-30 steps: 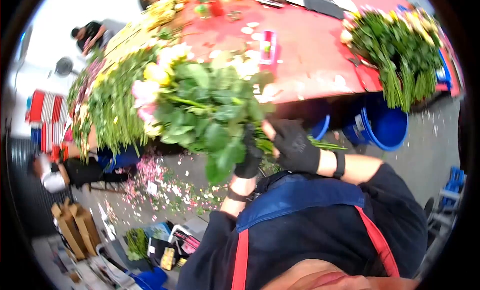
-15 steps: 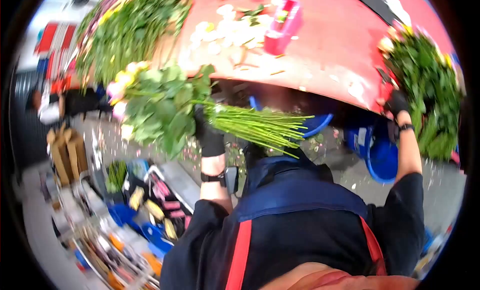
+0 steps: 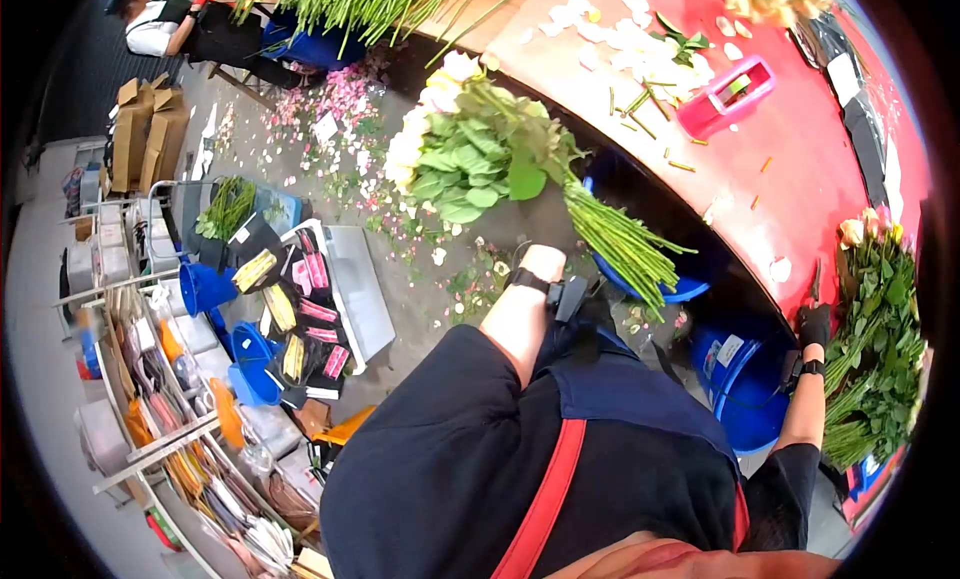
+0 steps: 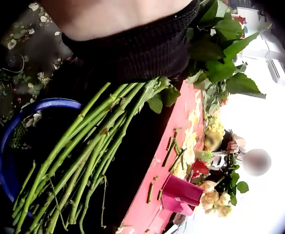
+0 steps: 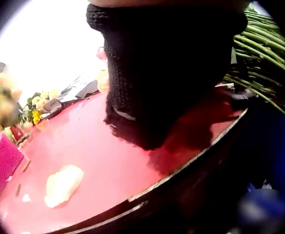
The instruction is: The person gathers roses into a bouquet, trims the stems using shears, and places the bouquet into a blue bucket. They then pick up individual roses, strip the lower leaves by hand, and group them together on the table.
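My gloved left hand grips a bunch of pale roses at its upper stems; the blooms point left and the green stems fan out to the right. In the left wrist view the stems hang below the dark cuff, and the fingers are hidden. At the table's right edge my gloved right hand is closed around a slim cutting tool, its tip pointing away from me. The right wrist view shows the black glove low over the red table, fingers in shadow.
A rose pile lies right of my right hand. Blue buckets stand under the table edge. A pink holder, stem cuttings and petals lie on the table. Petals litter the floor; a crate and loaded shelves stand left.
The left hand has carried the bunch away from the table's far flower piles, over the floor. The right hand left the bunch and went to the tool by the right rose pile. The view has turned left.
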Motion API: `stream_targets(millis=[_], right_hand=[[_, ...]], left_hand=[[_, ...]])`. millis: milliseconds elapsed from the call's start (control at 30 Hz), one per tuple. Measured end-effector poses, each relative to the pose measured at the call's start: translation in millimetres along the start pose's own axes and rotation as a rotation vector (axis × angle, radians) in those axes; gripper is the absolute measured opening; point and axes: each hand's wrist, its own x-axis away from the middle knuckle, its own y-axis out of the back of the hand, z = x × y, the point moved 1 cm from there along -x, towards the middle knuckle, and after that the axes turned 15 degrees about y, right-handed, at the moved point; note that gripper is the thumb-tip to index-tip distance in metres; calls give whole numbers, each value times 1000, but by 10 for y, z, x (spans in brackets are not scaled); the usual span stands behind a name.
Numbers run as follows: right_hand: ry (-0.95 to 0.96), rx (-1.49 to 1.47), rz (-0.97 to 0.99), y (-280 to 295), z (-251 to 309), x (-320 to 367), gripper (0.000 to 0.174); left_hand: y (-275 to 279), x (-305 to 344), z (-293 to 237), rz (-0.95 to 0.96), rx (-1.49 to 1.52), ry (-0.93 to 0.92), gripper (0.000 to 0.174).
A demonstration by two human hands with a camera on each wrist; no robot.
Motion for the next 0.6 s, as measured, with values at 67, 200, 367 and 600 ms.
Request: stream_targets(millis=[67,200,367,600], right_hand=[[217,86,-34,-253,-169,152,22],[73,-938,-52,854,1686,1031,29],[-22,-1684,264,1285,3256,1748,42],[-334,-1801,472,446,3839,1836,29]], left_hand=[[83,16,-191,-30,-179,-176,38],[-187,-171,-333,237,207,-8,38],[28,-235,-733,255,420,126,35],[63,-289,-791,267,141,-77,48]])
